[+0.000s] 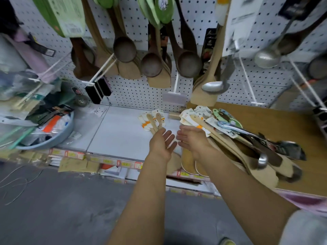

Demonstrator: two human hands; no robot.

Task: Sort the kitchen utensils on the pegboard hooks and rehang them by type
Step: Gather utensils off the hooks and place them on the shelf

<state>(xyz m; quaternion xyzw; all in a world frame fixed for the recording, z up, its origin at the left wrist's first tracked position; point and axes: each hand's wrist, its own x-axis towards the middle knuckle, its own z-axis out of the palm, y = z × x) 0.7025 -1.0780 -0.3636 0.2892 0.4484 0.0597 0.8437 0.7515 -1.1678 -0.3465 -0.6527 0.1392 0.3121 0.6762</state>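
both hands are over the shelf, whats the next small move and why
Probably lower the left hand onto the small group of tagged wooden spatulas just beyond its fingers and gather them. Both it and the right hand look open and hold nothing, while the mixed pile of utensils lies unsorted on the wooden board. The small group already looks like one type, ready to rehang.

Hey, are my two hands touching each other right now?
Apart. The head view shows a narrow strip of white shelf between the left hand fingertips and the right hand fingers; both hands are open, holding nothing.
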